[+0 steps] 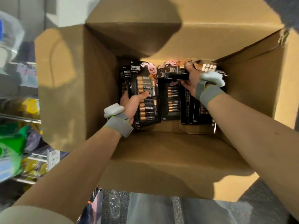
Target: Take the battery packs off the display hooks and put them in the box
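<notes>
Left forearm (77, 159) and right forearm (258, 126): bare, reaching down past the near flap (169, 175) into the box; each carries a grey wrist band (119, 123) with a white pad.

Item 1. Left-hand stack (145, 88): several Duracell battery packs, black cards with copper-topped cells, fanned and held upright-tilted over the left side of the box floor. Left hand (131, 104) grips it from the left edge, thumb across the front of the top card, fingers curled behind.

Item 2. Right-hand bundle (174, 68): more of the same packs, tipped nearly flat, up against the far wall. Right hand (190, 84) is clamped round its near edge, fingers wrapped underneath.

Item 3. Packs already laid down (173, 101): flat on the floor, centre to right side, partly under the right wrist. Count cannot be told.

Item 4. Cardboard box (100, 78): deep, flaps open, floor bare along its near edge.

Item 5. Store shelves (19, 113): left of the box, blurred packaged goods, one price label (54, 159). Display hooks not in view.

Status (judged): the placing step, both loads inside the box but not yet let go. Next move calls for lowering each load flat beside or on the laid packs, squaring the fanned cards first so they do not slide, then opening the fingers.
</notes>
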### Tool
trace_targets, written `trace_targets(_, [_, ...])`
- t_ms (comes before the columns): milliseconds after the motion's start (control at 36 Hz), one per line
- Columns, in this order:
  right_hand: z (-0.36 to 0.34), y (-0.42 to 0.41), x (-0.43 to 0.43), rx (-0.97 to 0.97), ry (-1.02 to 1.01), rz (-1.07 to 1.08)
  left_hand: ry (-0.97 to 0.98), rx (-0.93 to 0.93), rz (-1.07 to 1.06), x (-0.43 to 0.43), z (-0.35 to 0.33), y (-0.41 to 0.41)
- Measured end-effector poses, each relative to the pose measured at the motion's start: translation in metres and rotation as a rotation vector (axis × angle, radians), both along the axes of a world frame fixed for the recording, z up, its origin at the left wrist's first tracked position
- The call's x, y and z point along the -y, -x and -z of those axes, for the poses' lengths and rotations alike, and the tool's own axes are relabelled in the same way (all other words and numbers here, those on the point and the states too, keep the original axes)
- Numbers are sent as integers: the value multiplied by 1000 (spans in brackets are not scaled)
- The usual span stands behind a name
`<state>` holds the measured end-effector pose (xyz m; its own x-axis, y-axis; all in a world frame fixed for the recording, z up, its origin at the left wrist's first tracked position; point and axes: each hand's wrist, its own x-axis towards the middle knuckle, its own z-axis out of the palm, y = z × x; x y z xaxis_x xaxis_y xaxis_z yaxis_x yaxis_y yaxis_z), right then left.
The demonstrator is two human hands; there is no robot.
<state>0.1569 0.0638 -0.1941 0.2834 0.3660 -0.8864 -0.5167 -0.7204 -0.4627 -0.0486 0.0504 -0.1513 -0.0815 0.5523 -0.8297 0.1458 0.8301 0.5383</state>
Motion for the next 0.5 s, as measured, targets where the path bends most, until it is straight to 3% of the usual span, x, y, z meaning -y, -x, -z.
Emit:
trace_targets(194, [-10, 3, 12, 0, 48, -69, 27, 2, -62, 0, -2, 0])
trace_targets(500, [-41, 15, 40, 6, 25, -7, 6, 11, -116, 11, -19, -3])
